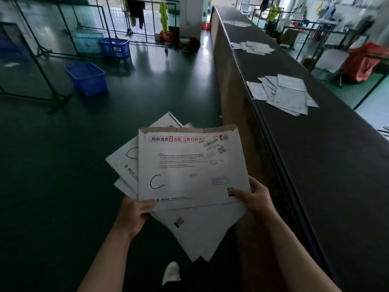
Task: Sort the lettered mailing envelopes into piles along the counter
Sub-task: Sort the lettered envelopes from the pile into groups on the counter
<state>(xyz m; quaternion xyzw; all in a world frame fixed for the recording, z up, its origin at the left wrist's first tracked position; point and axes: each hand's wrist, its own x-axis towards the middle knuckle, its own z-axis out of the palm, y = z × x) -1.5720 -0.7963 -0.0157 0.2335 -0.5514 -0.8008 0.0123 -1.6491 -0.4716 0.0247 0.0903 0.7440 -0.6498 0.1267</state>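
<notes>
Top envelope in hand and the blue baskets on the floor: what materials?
Top envelope: likely matte white paperboard over a brown core; the torn top edge shows brown fibre. Blue baskets: probably moulded plastic, with uniform colour, a slight sheen and slotted walls.

Dim overall, strong teal cast on the floor (63, 186). Daylight comes from the far end of the room beyond the counter (315, 144), blown out at top right, detail lost there. Bright streaks of glare on the floor left of the counter's far end, fading to near black toward the bottom left corner. Counter top reads flat dark grey, its side wall in shadow. Top envelope (189, 165) is the best-lit surface, letter C legible, small print soft. Piles further along the counter are blurry, markings unreadable. Wide-angle bend: counter edge and racks curve, stretching near frame edges. Corners vignetted, forearms at the bottom smeared
</notes>
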